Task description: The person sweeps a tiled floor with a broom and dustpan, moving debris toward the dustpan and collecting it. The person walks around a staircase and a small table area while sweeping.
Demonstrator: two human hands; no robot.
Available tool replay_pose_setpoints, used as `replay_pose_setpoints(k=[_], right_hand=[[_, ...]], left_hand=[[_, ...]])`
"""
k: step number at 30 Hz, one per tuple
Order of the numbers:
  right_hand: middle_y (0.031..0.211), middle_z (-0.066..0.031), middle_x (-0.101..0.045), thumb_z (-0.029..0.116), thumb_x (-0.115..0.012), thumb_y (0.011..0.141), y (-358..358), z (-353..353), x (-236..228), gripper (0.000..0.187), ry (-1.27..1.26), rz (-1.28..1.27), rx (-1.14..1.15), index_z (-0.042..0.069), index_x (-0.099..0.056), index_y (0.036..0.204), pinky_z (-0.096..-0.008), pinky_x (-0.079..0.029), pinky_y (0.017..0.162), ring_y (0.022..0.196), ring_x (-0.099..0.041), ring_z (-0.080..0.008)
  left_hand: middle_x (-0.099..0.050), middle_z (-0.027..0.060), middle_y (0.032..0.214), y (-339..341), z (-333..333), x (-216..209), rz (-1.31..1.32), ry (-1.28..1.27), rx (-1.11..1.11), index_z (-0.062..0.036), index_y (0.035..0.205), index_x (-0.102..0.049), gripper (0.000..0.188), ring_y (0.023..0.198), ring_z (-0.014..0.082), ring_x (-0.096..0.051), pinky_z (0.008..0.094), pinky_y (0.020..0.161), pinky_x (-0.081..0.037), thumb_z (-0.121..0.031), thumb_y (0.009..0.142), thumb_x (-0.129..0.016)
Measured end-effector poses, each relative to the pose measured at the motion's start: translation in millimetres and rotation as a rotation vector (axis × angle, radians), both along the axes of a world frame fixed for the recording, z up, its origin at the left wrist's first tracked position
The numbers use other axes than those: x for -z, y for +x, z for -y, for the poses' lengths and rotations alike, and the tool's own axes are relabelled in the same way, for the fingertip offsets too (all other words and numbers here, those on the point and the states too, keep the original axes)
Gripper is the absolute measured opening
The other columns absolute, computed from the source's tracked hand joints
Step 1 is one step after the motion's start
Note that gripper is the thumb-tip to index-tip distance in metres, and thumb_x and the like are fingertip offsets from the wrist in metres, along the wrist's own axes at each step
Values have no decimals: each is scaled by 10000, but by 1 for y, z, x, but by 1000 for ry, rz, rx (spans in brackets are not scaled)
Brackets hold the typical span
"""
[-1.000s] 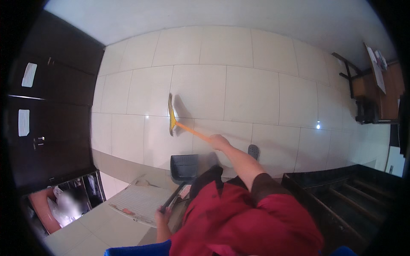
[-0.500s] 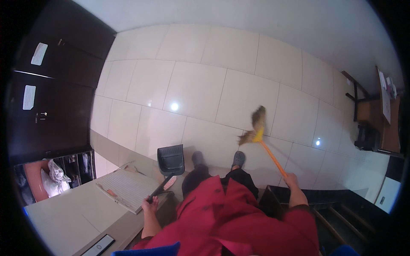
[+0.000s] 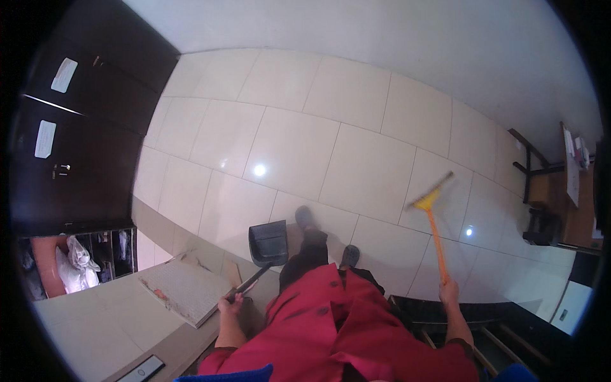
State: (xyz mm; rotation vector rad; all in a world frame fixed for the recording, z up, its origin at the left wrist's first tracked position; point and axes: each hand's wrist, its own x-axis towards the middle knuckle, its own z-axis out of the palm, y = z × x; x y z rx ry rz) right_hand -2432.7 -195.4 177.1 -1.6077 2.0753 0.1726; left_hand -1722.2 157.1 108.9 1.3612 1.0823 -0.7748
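Low on the left, my left hand (image 3: 230, 305) is closed around the black handle of a dustpan (image 3: 268, 243). The dark grey pan hangs close to the floor, just left of my feet; whether it touches the tiles I cannot tell. Out to the right, my right hand (image 3: 449, 291) grips the orange handle of a broom (image 3: 435, 239). Its yellow head and brown bristles are at the floor tiles, ahead and to the right of my shoes, and look slightly blurred.
Pale tiles (image 3: 299, 143) cover the floor. Dark cabinets (image 3: 89, 127) line the left wall. A counter (image 3: 89, 318) beside me bears a stained board (image 3: 181, 290) and a phone (image 3: 143, 369). At right stand a wooden desk (image 3: 552, 191) and a dark open-topped unit (image 3: 490, 328).
The broom has swung to the right and away from my feet. My left foot has stepped forward. The dustpan has shifted slightly right along with my left hand.
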Motion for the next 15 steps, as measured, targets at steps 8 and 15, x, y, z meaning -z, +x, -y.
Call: replay_pose_setpoints(k=[8, 15], right_hand=[[891, -219, -628, 206, -558, 827, 244, 155, 8, 451, 2, 281, -377, 205, -492, 1273, -468, -472, 758, 858, -603, -391], [915, -187, -635, 232, -560, 828, 519, 277, 39, 298, 131, 407, -638, 151, -588, 1113, -471, -478, 764, 868, -606, -374]], left_hand=[[-523, 220, 965, 42, 89, 6, -41, 13, 105, -15, 1124, -418, 323, 829, 381, -575, 515, 774, -485, -234, 887, -408], [-571, 151, 881, 71, 89, -15, 13, -25, 226, -119, 1235, -430, 364, 803, 310, -628, 462, 706, -513, -251, 902, -364]])
